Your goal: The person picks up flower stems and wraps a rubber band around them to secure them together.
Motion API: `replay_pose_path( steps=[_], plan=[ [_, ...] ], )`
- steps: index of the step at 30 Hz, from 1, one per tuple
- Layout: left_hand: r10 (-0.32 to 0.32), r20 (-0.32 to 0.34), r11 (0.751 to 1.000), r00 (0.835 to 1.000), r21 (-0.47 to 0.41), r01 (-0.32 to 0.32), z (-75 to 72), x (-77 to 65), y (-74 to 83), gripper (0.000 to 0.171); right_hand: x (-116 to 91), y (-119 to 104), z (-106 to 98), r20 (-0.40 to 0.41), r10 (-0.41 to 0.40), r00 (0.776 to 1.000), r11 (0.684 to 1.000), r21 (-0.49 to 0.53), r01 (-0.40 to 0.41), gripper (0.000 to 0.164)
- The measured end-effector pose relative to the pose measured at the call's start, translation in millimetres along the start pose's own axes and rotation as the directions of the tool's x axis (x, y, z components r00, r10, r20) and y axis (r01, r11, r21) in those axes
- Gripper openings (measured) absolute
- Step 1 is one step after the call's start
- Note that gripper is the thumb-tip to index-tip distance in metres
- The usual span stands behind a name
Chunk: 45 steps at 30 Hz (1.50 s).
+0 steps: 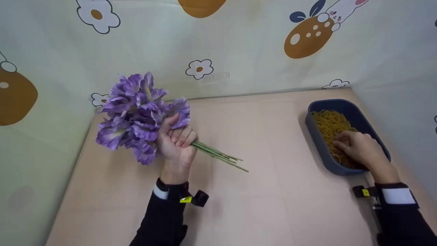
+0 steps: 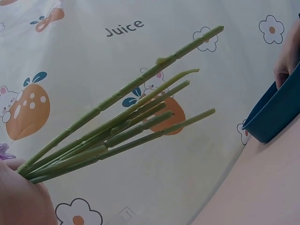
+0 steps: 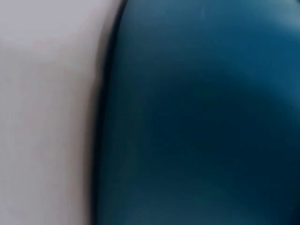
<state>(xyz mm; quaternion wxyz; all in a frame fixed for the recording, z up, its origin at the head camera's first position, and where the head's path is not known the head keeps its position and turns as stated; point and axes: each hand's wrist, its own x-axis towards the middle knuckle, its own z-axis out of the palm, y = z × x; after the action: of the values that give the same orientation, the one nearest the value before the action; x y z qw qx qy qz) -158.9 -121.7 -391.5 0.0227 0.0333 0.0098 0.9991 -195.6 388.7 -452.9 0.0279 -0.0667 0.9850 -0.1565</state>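
Note:
My left hand (image 1: 177, 143) grips a bunch of purple flowers (image 1: 136, 116) by the stems, just below the blooms. Their green stems (image 2: 126, 117) stick out past the hand, pointing right, with uneven ends. At the right, my right hand (image 1: 362, 147) reaches down into a dark blue box (image 1: 370, 128) holding a heap of yellow rubber bands (image 1: 327, 124). The fingers of that hand are curled, with the fingertips down at the bands; I cannot tell whether they pinch one. The right wrist view shows mostly the blurred blue wall of the box (image 3: 201, 117).
The box stands near the right edge of the table (image 1: 252, 130), which has a pale pink cover. A patterned sheet (image 1: 239, 41) with flowers and orange fruit hangs behind the table and along its sides. Table surface lies between the stem ends and the box.

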Motion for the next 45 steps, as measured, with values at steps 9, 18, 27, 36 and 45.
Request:
replay_pose_path(
  steps=[9,18,27,36,45],
  plan=[
    [0.014,-0.028,1.000,1.000,0.019,-0.013,1.6,0.0,-3.4,0.047,-2.9,-1.1,-1.9,-0.043,0.000,0.999,0.999,0.033,0.001,0.027],
    [0.015,-0.021,1.000,1.000,0.014,-0.014,1.1,0.1,-2.7,0.049,-8.1,-7.5,-10.6,-0.060,0.021,0.998,0.996,0.085,-0.015,0.027],
    [0.038,-0.040,0.998,0.998,0.046,-0.036,2.4,-2.9,-2.6,0.049,-15.7,-21.3,-21.2,-0.284,-0.013,0.959,0.991,0.125,0.051,0.020],
    [0.025,-0.022,0.999,0.999,0.027,-0.024,1.4,-3.8,-0.8,0.049,-25.9,-40.9,-30.8,-0.396,-0.021,0.918,0.983,0.157,0.090,0.021],
    [0.010,0.002,1.000,1.000,0.020,-0.010,2.4,-3.9,-1.8,0.054,-37.8,-71.6,-35.1,-0.485,-0.113,0.867,0.960,0.172,0.221,0.012]
  ],
)
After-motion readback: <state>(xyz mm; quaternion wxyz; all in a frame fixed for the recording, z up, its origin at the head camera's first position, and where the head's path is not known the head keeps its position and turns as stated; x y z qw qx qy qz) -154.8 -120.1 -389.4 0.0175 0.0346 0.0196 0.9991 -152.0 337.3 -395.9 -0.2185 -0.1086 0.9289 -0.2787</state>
